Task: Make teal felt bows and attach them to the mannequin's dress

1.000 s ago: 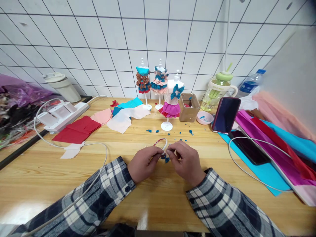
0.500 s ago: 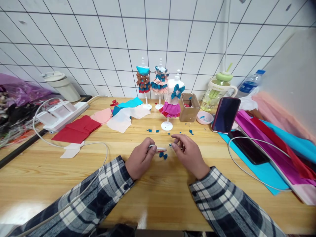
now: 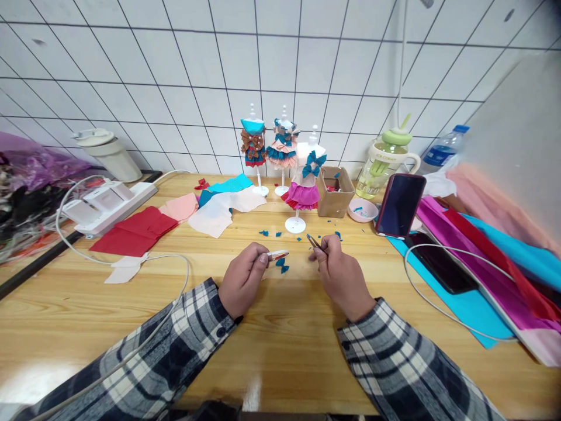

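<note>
Head-worn view, facing forward and down across table (image 3: 280, 356).

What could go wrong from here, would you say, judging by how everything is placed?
The white cable runs across the left sleeve, so a sweep of that arm might tug it. The thin tool held in the right hand could slip and poke someone. The white ring, pinched by the left hand, might drop.

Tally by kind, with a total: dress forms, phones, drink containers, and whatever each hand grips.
Miniature dress forms: 3 (turquoise-topped, peach-ruffled, magenta-skirted)
Phones: 2 (standing phone, flat phone)
Drink containers: 3 (white tumbler, green-lidded cup, blue-capped bottle)
Held items: 2 (left hand: white loop; right hand: dark pointed tool)
Total: 10
</note>
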A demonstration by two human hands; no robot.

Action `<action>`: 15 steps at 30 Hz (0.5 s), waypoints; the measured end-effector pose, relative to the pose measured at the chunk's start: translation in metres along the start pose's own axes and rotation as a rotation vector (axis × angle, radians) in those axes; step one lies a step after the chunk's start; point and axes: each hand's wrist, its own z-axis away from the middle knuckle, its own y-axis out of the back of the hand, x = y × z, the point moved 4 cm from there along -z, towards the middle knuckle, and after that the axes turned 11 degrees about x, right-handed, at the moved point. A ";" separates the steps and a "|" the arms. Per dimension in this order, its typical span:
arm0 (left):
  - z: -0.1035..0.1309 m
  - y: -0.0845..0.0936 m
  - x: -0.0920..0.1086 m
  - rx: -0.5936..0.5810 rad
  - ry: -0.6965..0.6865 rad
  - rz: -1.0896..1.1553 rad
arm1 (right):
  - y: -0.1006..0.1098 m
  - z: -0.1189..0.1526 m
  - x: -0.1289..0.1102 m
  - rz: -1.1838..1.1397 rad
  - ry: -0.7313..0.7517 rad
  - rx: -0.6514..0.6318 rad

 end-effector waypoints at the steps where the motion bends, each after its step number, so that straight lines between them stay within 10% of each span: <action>1: 0.000 0.000 0.001 0.006 -0.015 -0.009 | 0.001 0.004 -0.005 -0.085 -0.017 -0.020; 7: 0.002 -0.002 0.010 0.002 -0.182 -0.061 | -0.016 0.029 -0.028 -0.657 -0.089 -0.234; 15: 0.003 -0.002 0.016 -0.006 -0.305 -0.102 | -0.031 0.038 -0.028 -0.858 -0.241 -0.432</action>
